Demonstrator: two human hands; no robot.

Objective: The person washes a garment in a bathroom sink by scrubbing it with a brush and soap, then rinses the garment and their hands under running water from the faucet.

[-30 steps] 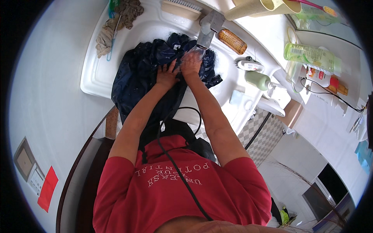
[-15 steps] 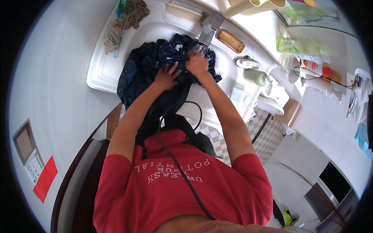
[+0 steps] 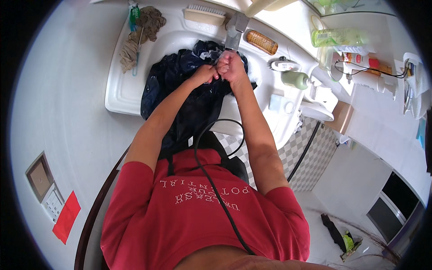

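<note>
A wet dark navy garment (image 3: 164,83) lies bunched in the white sink (image 3: 118,96) and hangs over its front edge. Whitish suds show on its folds near the faucet (image 3: 234,33). Just below the spout, my right hand (image 3: 230,67) is closed with the fingers curled in, wet under the water. My left hand (image 3: 204,75) meets it from the left, its fingers also bent and closed. Both hands are over the garment. Whatever is pinched between them, if anything, is hidden by the fingers.
A scrub brush (image 3: 204,17) and an amber bar-shaped object (image 3: 262,42) lie along the back ledge. To the right are a white brush (image 3: 286,66), a green bottle (image 3: 294,80) and a soap dish (image 3: 281,104). Crumpled brown cloths (image 3: 150,22) rest at left. A black cable (image 3: 211,186) crosses my shirt.
My left hand has gone from spread fingers on the garment to closed, moving up and right to meet the right hand. The right hand has turned and shifted slightly toward the spout.
</note>
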